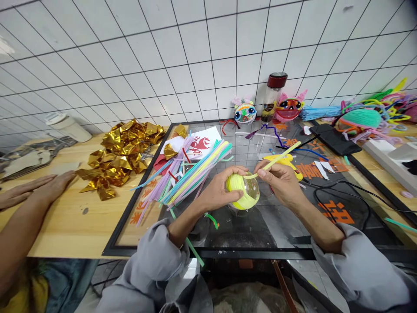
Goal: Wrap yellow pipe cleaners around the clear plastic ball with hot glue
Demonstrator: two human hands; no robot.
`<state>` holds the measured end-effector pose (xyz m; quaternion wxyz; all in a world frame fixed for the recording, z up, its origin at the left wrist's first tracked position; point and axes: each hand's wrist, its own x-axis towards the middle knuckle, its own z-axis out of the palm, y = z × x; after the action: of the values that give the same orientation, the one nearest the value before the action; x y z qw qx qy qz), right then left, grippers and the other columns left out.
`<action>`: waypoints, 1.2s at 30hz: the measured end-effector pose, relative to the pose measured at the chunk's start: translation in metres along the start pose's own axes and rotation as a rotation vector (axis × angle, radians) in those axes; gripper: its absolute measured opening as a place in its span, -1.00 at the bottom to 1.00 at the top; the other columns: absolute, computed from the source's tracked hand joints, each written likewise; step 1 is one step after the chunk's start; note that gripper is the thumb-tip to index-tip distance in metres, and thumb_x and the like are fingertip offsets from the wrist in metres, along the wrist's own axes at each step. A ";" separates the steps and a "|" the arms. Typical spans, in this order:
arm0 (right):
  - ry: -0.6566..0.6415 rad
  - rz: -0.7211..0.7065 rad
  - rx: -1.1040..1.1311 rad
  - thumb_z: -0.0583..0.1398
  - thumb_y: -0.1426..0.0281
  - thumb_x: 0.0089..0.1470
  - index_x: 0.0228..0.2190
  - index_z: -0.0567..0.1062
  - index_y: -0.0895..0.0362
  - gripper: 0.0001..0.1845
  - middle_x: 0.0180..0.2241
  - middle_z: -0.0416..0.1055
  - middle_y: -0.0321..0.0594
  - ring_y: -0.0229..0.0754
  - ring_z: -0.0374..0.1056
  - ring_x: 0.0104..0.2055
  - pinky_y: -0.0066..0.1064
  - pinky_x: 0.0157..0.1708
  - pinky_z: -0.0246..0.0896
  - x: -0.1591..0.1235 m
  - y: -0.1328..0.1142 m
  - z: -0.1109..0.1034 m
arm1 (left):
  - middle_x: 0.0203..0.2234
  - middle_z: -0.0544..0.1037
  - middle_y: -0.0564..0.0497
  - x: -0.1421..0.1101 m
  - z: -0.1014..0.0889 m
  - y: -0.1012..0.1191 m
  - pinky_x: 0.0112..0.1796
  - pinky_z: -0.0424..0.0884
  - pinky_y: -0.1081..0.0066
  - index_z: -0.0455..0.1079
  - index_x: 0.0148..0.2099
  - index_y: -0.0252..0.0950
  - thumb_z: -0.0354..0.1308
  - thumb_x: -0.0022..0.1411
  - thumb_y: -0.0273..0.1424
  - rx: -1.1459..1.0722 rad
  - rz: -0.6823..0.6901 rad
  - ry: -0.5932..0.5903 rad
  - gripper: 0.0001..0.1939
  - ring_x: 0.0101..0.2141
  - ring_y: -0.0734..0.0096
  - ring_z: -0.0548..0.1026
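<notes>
My left hand [221, 189] is closed around a clear round ball [252, 189], its thumb low on the side and its fingers over the top. Rows of yellow pipe cleaner [243, 201] wrap much of the ball, while its right part is bare and see-through. Between the thumb and fingers of my right hand [280, 180] is a loose yellow pipe cleaner [286, 154], pinched just right of the ball. One end reaches the ball's top and the other sticks out up and right. A yellow glue gun [295, 169] lies partly hidden behind my right hand.
A bundle of coloured pipe cleaners [195, 174] lies left of my hands. Gold foil pieces [124, 148] and another person's hands [48, 187] are farther left. Decorated balls [245, 114], a bottle [272, 100], a black phone [335, 138] and cables [345, 191] sit behind and right.
</notes>
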<state>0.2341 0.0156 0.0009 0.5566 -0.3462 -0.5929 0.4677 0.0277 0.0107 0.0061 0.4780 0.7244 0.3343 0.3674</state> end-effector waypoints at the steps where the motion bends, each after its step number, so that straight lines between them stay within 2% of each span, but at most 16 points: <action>1: -0.007 -0.001 0.012 0.40 0.04 -0.01 -0.57 0.56 0.07 -0.62 -0.45 0.45 -0.26 -0.22 0.32 -0.38 -0.36 -0.38 0.27 0.000 0.001 0.000 | 0.14 0.49 -0.20 0.000 0.000 0.000 0.21 0.31 0.10 0.36 -0.03 -0.27 0.28 0.04 -0.39 0.003 0.003 0.000 -0.59 0.17 0.04 0.45; 4: -0.026 -0.003 0.054 0.39 0.06 0.03 -0.54 0.58 0.06 -0.65 -0.43 0.46 -0.26 -0.22 0.33 -0.37 -0.36 -0.36 0.29 0.000 0.002 -0.002 | 0.13 0.48 -0.21 0.000 0.000 0.001 0.20 0.31 0.09 0.35 -0.03 -0.27 0.27 0.05 -0.38 0.021 0.014 -0.005 -0.59 0.16 0.04 0.45; 7: -0.110 0.010 0.045 0.42 0.11 -0.01 -0.47 0.62 0.07 -0.71 -0.41 0.49 -0.25 -0.21 0.38 -0.34 -0.36 -0.31 0.32 0.001 0.002 -0.005 | 0.11 0.48 -0.19 -0.001 0.001 0.001 0.18 0.32 0.10 0.32 -0.03 -0.26 0.28 0.04 -0.37 0.068 0.015 0.010 -0.58 0.13 0.06 0.46; 10: -0.183 0.004 -0.028 0.48 0.16 -0.12 -0.40 0.64 0.09 -0.70 -0.37 0.53 -0.23 -0.20 0.41 -0.31 -0.35 -0.28 0.34 0.002 0.001 -0.007 | 0.06 0.49 -0.14 -0.003 0.003 0.000 0.12 0.37 0.14 0.28 0.03 -0.24 0.32 0.00 -0.35 0.113 -0.016 0.052 -0.47 0.09 0.07 0.46; 13: -0.200 -0.033 -0.086 0.48 0.20 -0.13 -0.38 0.65 0.09 -0.71 -0.35 0.54 -0.21 -0.20 0.42 -0.30 -0.34 -0.27 0.34 0.002 0.001 -0.008 | 0.03 0.48 -0.13 -0.006 0.004 0.001 0.11 0.37 0.13 0.27 0.07 -0.24 0.36 -0.03 -0.32 0.156 -0.035 0.073 -0.40 0.06 0.06 0.47; 18: -0.182 -0.104 -0.103 0.46 0.17 -0.08 -0.42 0.66 0.04 -0.77 -0.37 0.53 -0.22 -0.18 0.43 -0.28 -0.27 -0.20 0.37 0.002 0.003 -0.005 | 0.05 0.49 -0.13 -0.008 0.008 0.004 0.15 0.34 0.07 0.31 0.07 -0.23 0.40 -0.04 -0.31 0.248 -0.025 0.103 -0.39 0.08 0.02 0.45; 22: -0.162 -0.121 -0.082 0.46 0.18 -0.07 -0.43 0.68 0.02 -0.81 -0.37 0.54 -0.23 -0.19 0.43 -0.30 -0.28 -0.24 0.37 0.001 0.004 -0.003 | 0.06 0.48 -0.14 -0.008 0.011 0.004 0.18 0.31 0.07 0.35 0.02 -0.23 0.41 -0.03 -0.32 0.279 0.048 0.118 -0.45 0.10 0.02 0.44; 36: -0.079 -0.074 -0.037 0.44 0.12 -0.06 -0.51 0.66 0.02 -0.75 -0.44 0.52 -0.25 -0.19 0.42 -0.34 -0.30 -0.29 0.39 0.001 0.001 0.004 | 0.10 0.51 -0.15 -0.009 0.015 -0.002 0.19 0.31 0.02 0.39 0.00 -0.21 0.45 -0.05 -0.32 0.288 0.116 0.140 -0.46 0.13 0.00 0.45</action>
<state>0.2301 0.0166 0.0002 0.5431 -0.3156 -0.6355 0.4490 0.0357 -0.0024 -0.0021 0.3229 0.7761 0.3736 0.3921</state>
